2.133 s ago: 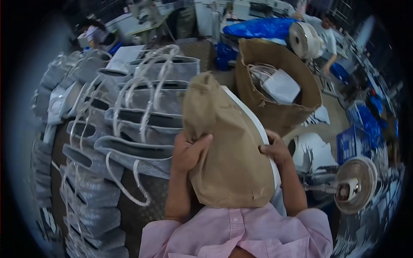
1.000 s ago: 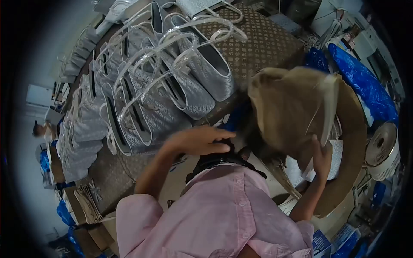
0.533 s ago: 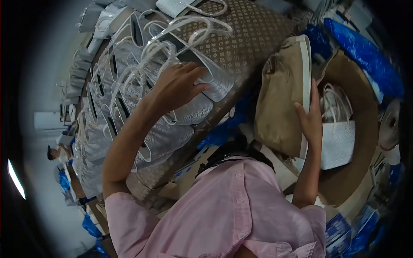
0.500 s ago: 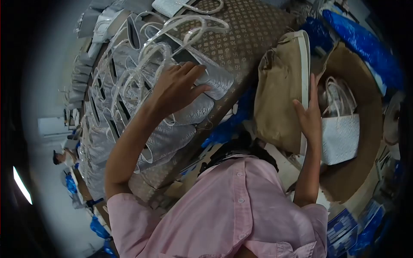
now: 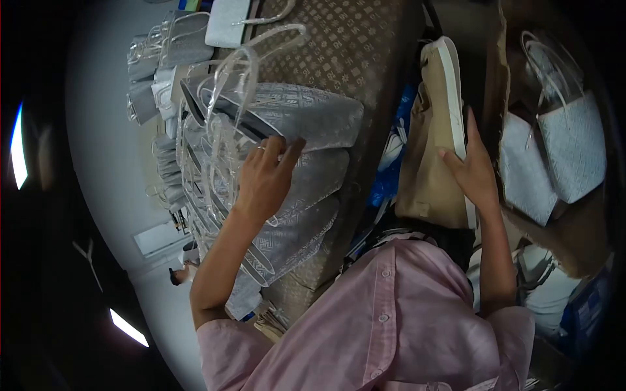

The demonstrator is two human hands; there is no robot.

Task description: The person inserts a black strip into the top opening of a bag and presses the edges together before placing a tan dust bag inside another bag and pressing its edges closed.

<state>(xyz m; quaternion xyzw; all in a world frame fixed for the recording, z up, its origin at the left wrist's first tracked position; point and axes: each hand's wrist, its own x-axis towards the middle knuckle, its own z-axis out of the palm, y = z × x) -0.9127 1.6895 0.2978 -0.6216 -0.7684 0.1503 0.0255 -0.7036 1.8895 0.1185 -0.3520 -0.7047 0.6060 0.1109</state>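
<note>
My left hand (image 5: 266, 181) is at the open mouth of a silver patterned handbag (image 5: 313, 117), its fingers curled over the rim. Clear looped handles (image 5: 251, 68) rise beside it, and more silver handbags (image 5: 303, 215) lie close together below. On my right, a tan fabric piece, bag-like with a white rim (image 5: 451, 91), stands on edge near my waist. My right hand (image 5: 476, 173) holds that rim, thumb on the tan face and fingers stretched along the other side. The fingertips are partly hidden there.
A brown patterned surface (image 5: 332, 49) carries the handbags. To the right, a cardboard container (image 5: 583, 244) holds white handbags (image 5: 570, 150). Blue plastic (image 5: 385, 186) shows beneath the surface's edge. More silver bags (image 5: 186, 39) stand at the far left, and a person (image 5: 181, 274) is in the distance.
The view has turned and shifted. My left hand is now at the rim of the silver handbag, whose mouth shows more. The tan piece appears more edge-on, with my right hand still on its rim.
</note>
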